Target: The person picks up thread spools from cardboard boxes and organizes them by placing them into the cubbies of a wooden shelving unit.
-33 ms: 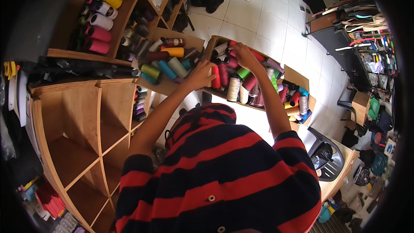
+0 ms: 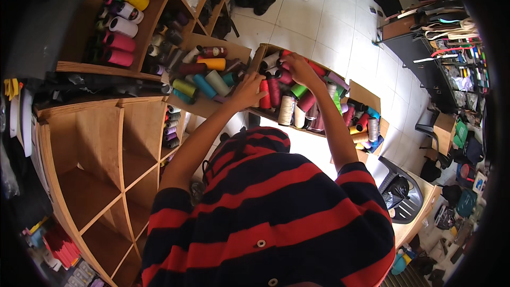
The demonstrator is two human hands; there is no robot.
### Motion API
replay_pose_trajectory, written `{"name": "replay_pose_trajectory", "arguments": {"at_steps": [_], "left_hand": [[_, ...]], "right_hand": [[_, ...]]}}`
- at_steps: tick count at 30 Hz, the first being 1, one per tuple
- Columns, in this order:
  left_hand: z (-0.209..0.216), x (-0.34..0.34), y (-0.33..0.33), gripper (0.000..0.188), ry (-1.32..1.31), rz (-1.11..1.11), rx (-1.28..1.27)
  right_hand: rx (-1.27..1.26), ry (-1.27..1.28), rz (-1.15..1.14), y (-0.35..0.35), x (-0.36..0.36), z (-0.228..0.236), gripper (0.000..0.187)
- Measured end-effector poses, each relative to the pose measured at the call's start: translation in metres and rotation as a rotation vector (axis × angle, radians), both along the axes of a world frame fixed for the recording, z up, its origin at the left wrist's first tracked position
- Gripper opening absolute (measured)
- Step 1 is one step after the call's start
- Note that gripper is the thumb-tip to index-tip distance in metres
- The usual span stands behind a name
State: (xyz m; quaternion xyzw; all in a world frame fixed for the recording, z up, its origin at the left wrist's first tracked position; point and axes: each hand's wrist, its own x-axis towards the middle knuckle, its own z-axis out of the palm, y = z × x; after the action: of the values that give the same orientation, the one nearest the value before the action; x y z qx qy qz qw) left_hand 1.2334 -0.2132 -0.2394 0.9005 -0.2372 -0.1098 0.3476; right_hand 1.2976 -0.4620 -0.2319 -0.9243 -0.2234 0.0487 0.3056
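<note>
Red spool [image 2: 264, 95] in the box [image 2: 257, 58], right beside left hand [image 2: 248, 91]; crimson spool [image 2: 284, 77] just under right hand [image 2: 297, 69]. Left fingers slightly parted, right ones bent downward (tips hidden); can't tell if either grips anything. Practically unchanged from earlier frame.

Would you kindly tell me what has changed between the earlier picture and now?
Nothing has visibly changed: the left hand is still at the edge of the box beside a red spool, the right hand is still among the other spools, and the wooden shelf stands as before.
</note>
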Motion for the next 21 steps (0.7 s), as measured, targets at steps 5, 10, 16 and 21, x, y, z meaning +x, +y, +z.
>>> {"name": "replay_pose_trajectory", "arguments": {"at_steps": [5,10,16,21], "left_hand": [[-0.013,0.009,-0.029,0.064,0.010,0.039,0.144],[-0.016,0.014,-0.033,0.061,0.070,0.090,0.117],[-0.010,0.008,-0.035,0.041,0.185,0.142,-0.125],[-0.018,-0.008,-0.023,0.038,0.291,0.210,-0.280]], "right_hand": [[0.013,-0.007,0.108,-0.004,-0.009,-0.007,0.030],[-0.055,0.032,0.139,-0.002,-0.012,-0.001,0.040],[-0.226,0.046,0.101,0.000,-0.015,-0.001,0.048],[-0.264,0.174,0.088,0.013,-0.013,0.006,0.053]]}}
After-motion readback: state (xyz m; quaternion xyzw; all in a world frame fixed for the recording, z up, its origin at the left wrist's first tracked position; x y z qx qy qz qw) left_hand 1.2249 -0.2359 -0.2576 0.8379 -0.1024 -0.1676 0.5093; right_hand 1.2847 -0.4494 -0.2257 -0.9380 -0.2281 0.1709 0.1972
